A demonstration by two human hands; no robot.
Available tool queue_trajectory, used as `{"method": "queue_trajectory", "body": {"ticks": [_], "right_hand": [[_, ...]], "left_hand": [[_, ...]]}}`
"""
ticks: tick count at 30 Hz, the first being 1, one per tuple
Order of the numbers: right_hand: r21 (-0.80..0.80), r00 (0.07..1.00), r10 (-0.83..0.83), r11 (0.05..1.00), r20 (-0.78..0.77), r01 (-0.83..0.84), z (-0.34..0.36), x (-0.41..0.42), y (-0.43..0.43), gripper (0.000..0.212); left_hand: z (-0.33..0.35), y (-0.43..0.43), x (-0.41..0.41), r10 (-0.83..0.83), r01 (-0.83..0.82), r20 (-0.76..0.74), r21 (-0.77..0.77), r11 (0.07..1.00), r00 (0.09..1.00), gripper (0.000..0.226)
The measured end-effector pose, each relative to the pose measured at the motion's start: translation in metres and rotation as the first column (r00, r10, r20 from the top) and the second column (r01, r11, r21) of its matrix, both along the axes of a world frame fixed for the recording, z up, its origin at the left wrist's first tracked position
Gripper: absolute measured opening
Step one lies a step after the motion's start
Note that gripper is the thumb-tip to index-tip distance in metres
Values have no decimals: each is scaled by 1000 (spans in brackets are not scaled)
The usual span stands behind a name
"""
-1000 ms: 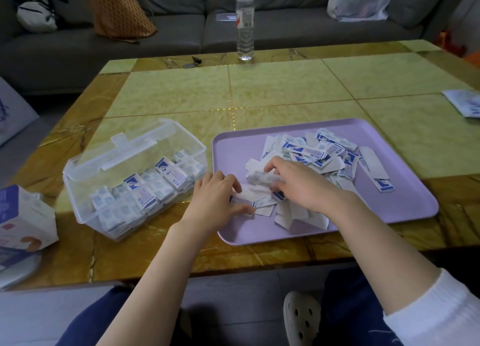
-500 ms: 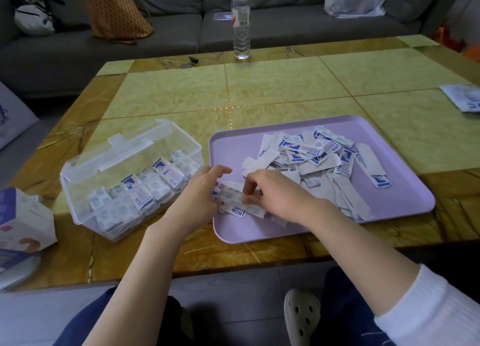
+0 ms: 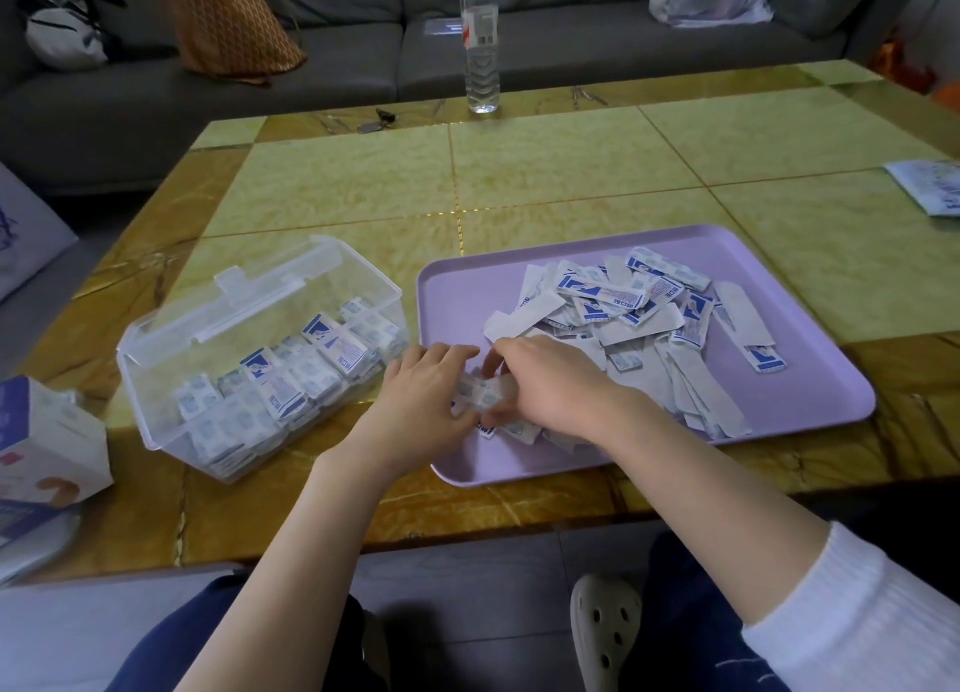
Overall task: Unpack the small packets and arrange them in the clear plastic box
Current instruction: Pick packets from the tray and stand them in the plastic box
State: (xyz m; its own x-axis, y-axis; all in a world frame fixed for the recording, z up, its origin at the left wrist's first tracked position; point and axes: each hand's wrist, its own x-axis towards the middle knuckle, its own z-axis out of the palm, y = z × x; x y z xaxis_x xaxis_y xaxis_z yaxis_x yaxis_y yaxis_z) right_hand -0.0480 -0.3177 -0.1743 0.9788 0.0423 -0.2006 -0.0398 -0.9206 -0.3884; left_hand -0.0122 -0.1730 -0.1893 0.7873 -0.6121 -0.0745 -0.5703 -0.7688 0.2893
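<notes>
Fingers (image 3: 453,352) of the left hand (image 3: 421,395) and right hand (image 3: 550,385) clamp a bundle of small packets (image 3: 480,392) between them; a second ago the right was raking the pile (image 3: 618,302) beyond. A batch seems ready for the clear plastic box (image 3: 156,411), just left of the fingers. The wrappers' blue print is unreadable.

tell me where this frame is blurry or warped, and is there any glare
Head view: the held packets between left hand and right hand are motion-blurred, the pile on the tray is sharp. Head view: the wide lens bows the table edges. Head view: soft light, only a pale sheen on the clear plastic box, no hard glare.
</notes>
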Motion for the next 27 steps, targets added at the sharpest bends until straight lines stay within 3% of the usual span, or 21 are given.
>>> {"method": "queue_trajectory", "body": {"ticks": [4,9,13,16,18,22,27], "right_hand": [[-93,996,73,993,53,-68,3,0,2,48],[-140,978,134,984,162,-111,1,-3,3,22],[-92,923,67,995,379,-34,1,-5,4,19],[-15,896,-1,1000,443,8,-1,-2,-2,19],[-34,921,-2,999,389,16,-7,-1,-6,21],[-60,971,-4,998,237,18,-18,-2,-7,27],[8,955,-122,992,270,124,-16,-4,-8,28]], "left_hand": [[1,0,-1,-8,7,77,15,1000,997,53],[4,2,-3,-36,34,106,21,999,994,23],[6,-1,-4,41,8,237,-202,979,971,9],[7,-4,-3,144,-52,220,-380,924,965,11],[3,-4,-3,119,-45,201,-337,941,972,7],[-12,-3,-4,19,-18,241,-8,1000,970,13],[-11,-4,-5,78,-68,258,-48,997,963,12]]}}
